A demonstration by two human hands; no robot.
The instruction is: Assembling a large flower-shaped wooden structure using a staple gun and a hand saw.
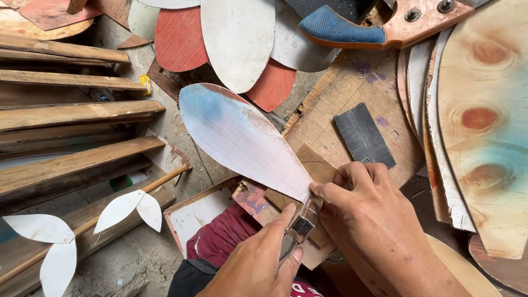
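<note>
In the middle of the frame lies a long leaf shape [242,140], white with some blue and pink. At the bottom, the right hand [366,220] pinches its thin tip. The left hand [261,261] holds a shiny metal tool [301,224] just under that tip, over a wooden board [352,93].

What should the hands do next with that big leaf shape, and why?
Probably press the metal tool down at the leaf's narrow tip. The right hand pins the tip of the pale leaf-shaped cutout onto a small wood block, and the left hand has the tool right beside it, so the parts look lined up for joining.
</note>
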